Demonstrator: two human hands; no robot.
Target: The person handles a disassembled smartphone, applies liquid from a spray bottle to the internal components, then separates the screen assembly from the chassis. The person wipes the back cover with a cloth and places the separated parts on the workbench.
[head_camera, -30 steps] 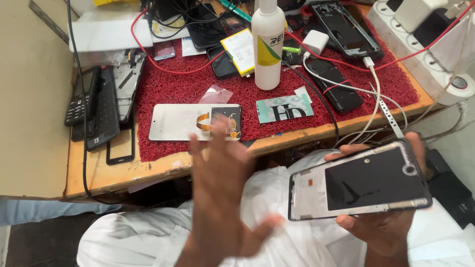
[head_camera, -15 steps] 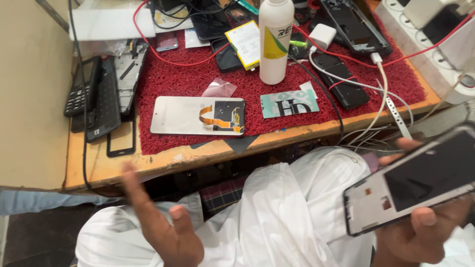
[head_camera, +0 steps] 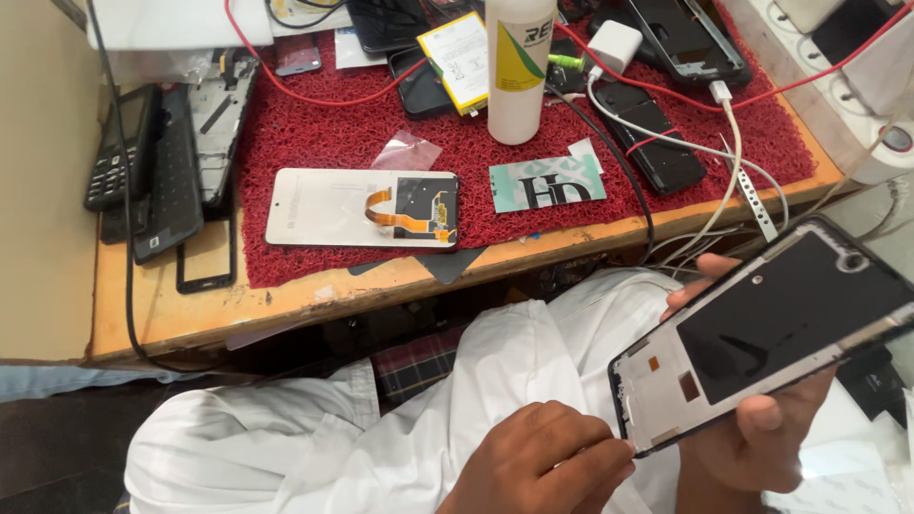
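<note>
My right hand (head_camera: 762, 443) grips a black phone frame (head_camera: 771, 333) from below, over my lap at the lower right. The frame is tilted, with its dark inner panel facing me. My left hand (head_camera: 543, 466) is at the bottom centre with its fingers curled together. Its fingertips touch the frame's lower left corner, and I cannot tell whether anything is pinched between them. A white display panel (head_camera: 362, 207) with an orange flex cable lies face down on the red mat (head_camera: 333, 133), apart from both hands.
A white bottle (head_camera: 519, 67) stands at the back of the mat. A teal card (head_camera: 547, 183), a black phone (head_camera: 652, 133), a white charger (head_camera: 614, 43) and cables lie around it. Dark phones (head_camera: 167, 181) lie at the left. A power strip (head_camera: 857, 57) is at the right. The wooden table edge (head_camera: 381, 286) runs above my lap.
My left hand, raised and open before, has dropped and closed its fingers at the frame's lower corner. My right hand has tilted the frame and brought it closer.
</note>
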